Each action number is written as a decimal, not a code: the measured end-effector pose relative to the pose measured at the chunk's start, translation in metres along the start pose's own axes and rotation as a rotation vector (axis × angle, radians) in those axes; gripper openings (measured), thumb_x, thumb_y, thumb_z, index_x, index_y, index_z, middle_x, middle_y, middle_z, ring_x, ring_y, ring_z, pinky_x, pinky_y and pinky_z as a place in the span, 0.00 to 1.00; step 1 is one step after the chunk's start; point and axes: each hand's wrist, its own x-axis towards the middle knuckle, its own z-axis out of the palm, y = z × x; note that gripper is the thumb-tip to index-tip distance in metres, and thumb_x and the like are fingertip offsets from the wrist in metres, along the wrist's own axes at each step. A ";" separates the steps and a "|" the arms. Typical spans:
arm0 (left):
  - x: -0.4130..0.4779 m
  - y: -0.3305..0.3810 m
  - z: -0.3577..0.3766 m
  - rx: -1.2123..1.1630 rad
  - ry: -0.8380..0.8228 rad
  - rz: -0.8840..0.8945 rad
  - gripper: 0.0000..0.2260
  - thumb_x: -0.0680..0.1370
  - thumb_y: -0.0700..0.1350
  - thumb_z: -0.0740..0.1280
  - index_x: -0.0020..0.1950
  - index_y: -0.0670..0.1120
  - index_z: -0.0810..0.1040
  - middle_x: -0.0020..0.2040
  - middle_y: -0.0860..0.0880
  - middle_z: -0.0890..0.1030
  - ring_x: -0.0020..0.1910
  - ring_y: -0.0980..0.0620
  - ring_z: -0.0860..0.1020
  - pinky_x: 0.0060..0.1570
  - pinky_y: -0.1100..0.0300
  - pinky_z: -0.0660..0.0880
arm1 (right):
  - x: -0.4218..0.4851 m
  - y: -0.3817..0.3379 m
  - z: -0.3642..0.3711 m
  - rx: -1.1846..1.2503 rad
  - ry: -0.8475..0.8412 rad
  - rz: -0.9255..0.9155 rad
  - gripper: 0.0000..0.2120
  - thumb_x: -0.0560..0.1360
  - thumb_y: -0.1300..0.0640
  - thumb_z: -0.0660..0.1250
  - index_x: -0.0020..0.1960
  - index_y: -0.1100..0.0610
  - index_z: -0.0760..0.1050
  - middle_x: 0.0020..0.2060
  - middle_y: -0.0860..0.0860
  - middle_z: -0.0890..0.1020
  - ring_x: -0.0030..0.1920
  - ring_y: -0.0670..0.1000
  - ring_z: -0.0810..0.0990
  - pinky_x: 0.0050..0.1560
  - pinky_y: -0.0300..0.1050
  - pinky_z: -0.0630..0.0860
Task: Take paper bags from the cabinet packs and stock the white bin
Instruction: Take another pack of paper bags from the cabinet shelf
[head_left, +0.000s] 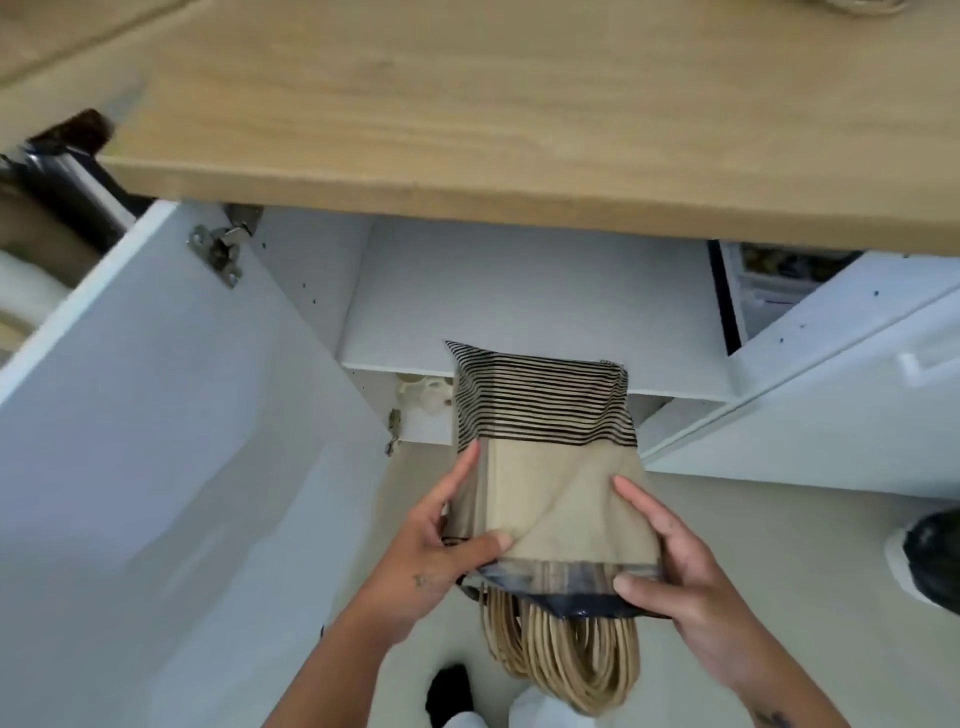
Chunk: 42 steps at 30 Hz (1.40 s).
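Pack: a bundle of tan paper bags in a clear wrap, with black stripes printing across its far half. It is being held level in the middle of the scene, in front of the open cabinet. Its far end is overlapping the shelf's front edge; whether it is touching the shelf cannot be told. The near end of the wrap is gaping open.

Handles: tan cord loops, many together, hanging out of the pack's near end and down toward the floor.

Left hand: gripping the pack's near left corner, thumb lying across the top, forefinger stretching along the left edge.

Right hand: gripping the near right corner, thumb pressing on the wrap's near edge, a finger lying on top.

Shelf: white board inside the cabinet, sitting under the counter.

Counter: light wood slab, running across the far part of the scene.

Left door: white, swinging wide open, with a metal hinge showing at its top.

Right door: white, also standing open.

Container: white, at the right edge, holding something black; mostly cut off.

Shoe: black, resting on the floor at the near edge, below the handles.

Far left, beyond the door: blurred dark and pale items, too unclear for naming.
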 end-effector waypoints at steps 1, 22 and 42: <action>-0.008 0.009 0.007 0.019 -0.015 0.000 0.38 0.64 0.41 0.73 0.67 0.66 0.63 0.66 0.60 0.70 0.58 0.59 0.76 0.46 0.65 0.78 | -0.014 -0.010 0.002 0.003 0.014 -0.001 0.42 0.49 0.50 0.83 0.62 0.39 0.74 0.60 0.46 0.80 0.59 0.50 0.79 0.51 0.40 0.78; -0.102 0.166 0.078 0.223 -0.210 0.271 0.35 0.70 0.37 0.70 0.71 0.61 0.62 0.60 0.60 0.74 0.50 0.68 0.79 0.45 0.71 0.76 | -0.167 -0.158 0.047 -0.184 0.214 -0.346 0.34 0.60 0.54 0.74 0.64 0.42 0.71 0.62 0.43 0.76 0.61 0.44 0.76 0.53 0.36 0.75; 0.106 0.326 0.050 0.150 0.100 0.288 0.46 0.47 0.62 0.80 0.64 0.69 0.68 0.66 0.49 0.72 0.59 0.47 0.76 0.44 0.62 0.78 | 0.092 -0.356 -0.011 -0.259 -0.042 -0.377 0.36 0.57 0.53 0.77 0.63 0.43 0.71 0.62 0.44 0.76 0.60 0.44 0.76 0.64 0.45 0.73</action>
